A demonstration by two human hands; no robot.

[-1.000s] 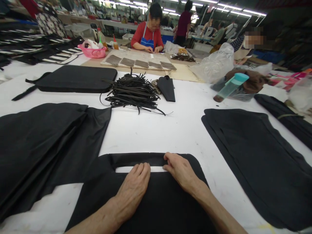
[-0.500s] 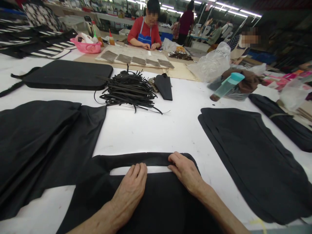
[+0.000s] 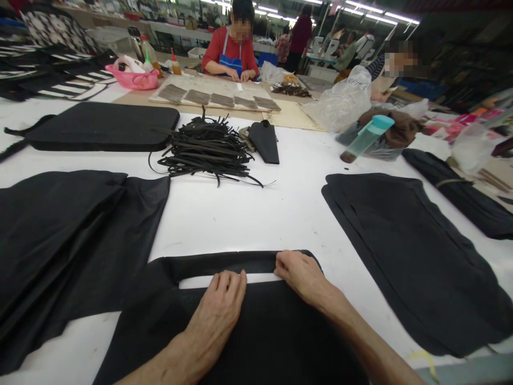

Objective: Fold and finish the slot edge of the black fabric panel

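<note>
White table (image 3: 240,214) spans my view. Nearest me lies the black panel (image 3: 272,331), a slot (image 3: 195,282) along its far edge. Black cloth (image 3: 80,230) spreads at its left; a dark stack (image 3: 417,262) lies apart on the right. Beyond sit a pad (image 3: 104,125) and a heap of strips (image 3: 208,147). I have the right hand (image 3: 302,275) pinching the band (image 3: 228,262) beyond the slot, at its right end — the left hand (image 3: 218,313) rests on the panel, fingers bent at the slot's near side, and I can't tell whether they grip.
</note>
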